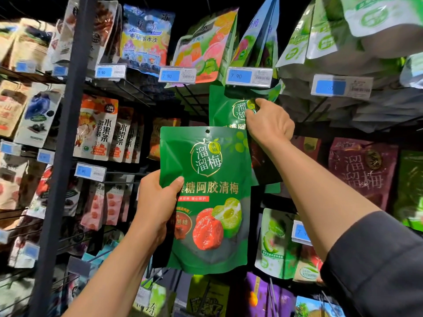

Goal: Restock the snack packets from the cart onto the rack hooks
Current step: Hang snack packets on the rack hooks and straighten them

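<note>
Dim aisle, bright centre, glossy glare, blurred warped edges

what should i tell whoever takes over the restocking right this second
Left hand: holds a green plum packet by its left edge, upright in front of the rack, hang hole at the top free, not on a hook.
Right hand: raised, gripping the upper part of a second green packet just under the blue price tag; whether it is already on its hook cannot be seen.
Done: neighbouring hooks look stocked.
Left: seat the upper packet, then hang the left-hand one, probably on that hook too. The cart is out of view, so remaining stock is unknown.
</note>
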`<move>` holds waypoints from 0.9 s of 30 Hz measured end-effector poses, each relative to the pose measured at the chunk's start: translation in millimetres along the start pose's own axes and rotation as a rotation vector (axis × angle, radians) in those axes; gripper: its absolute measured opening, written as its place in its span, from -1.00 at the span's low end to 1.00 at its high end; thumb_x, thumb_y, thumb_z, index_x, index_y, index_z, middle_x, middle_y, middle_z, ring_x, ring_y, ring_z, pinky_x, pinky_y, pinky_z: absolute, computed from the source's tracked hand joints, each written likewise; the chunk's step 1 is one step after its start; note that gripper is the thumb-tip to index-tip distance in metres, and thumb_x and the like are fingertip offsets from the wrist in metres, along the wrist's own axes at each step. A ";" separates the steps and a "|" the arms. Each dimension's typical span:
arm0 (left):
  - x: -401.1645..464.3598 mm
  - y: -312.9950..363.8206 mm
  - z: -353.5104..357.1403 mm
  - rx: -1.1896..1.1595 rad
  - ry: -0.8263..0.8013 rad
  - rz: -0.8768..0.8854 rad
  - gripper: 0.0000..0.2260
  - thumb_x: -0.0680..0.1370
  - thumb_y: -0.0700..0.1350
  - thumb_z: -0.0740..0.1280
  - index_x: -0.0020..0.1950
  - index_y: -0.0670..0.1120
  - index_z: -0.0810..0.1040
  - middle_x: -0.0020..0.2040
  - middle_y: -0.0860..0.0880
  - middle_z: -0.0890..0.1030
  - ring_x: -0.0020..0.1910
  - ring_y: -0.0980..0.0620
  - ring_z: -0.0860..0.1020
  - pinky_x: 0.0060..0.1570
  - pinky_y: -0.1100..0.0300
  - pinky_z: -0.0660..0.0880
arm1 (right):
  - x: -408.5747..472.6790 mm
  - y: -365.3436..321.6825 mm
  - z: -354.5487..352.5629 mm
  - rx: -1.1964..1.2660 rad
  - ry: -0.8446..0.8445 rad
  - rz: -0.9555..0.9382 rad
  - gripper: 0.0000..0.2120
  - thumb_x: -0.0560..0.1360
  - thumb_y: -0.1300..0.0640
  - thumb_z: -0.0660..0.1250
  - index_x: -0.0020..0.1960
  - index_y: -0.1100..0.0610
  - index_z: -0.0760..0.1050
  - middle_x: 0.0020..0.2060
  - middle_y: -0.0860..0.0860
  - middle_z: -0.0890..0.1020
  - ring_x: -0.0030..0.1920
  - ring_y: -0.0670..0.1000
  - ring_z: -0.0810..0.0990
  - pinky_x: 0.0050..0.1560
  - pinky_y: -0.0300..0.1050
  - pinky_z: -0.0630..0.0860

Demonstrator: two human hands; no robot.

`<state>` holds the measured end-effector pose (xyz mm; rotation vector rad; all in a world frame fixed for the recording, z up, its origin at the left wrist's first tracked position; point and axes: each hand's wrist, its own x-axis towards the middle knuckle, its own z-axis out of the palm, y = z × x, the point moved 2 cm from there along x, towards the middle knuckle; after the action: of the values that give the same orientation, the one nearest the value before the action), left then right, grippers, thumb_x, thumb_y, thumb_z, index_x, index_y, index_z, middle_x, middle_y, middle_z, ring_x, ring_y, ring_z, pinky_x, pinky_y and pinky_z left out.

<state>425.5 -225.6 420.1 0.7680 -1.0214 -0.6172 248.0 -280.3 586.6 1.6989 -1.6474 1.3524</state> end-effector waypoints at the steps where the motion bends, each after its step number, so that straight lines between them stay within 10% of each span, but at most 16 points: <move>1: -0.4 -0.4 0.3 -0.005 -0.003 -0.006 -0.80 0.56 -0.32 0.30 -0.15 -0.06 0.60 -0.26 -0.01 0.68 -0.31 0.01 0.63 -0.19 0.03 0.57 | -0.8 1.8 -0.4 -0.001 0.008 0.004 -0.58 0.58 -0.03 0.14 0.44 -0.07 0.34 0.29 0.08 0.53 0.28 0.16 0.48 0.13 -0.05 0.39; 11: 1.1 -5.2 2.1 -0.017 -0.001 -0.016 -0.80 0.55 -0.33 0.29 -0.17 -0.08 0.61 -0.27 -0.05 0.68 -0.30 -0.07 0.62 -0.22 0.03 0.55 | -11.4 15.4 -5.1 0.083 0.094 0.146 -0.06 0.53 -0.09 0.32 0.55 0.25 -0.27 0.12 0.14 0.60 0.11 0.18 0.57 -0.13 -0.02 0.32; 27: 3.5 4.1 1.2 -0.080 -0.014 0.011 -0.79 0.55 -0.34 0.29 -0.16 -0.07 0.60 -0.33 0.04 0.68 -0.37 0.09 0.62 -0.23 0.09 0.56 | 5.7 8.7 -6.4 -0.009 0.074 0.068 -0.28 0.49 -0.04 0.39 0.46 0.26 0.14 0.17 0.14 0.57 0.16 0.20 0.55 -0.12 -0.03 0.32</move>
<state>426.2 -226.1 425.5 0.6882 -1.0074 -0.6512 236.7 -279.9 591.4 1.5810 -1.6812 1.4195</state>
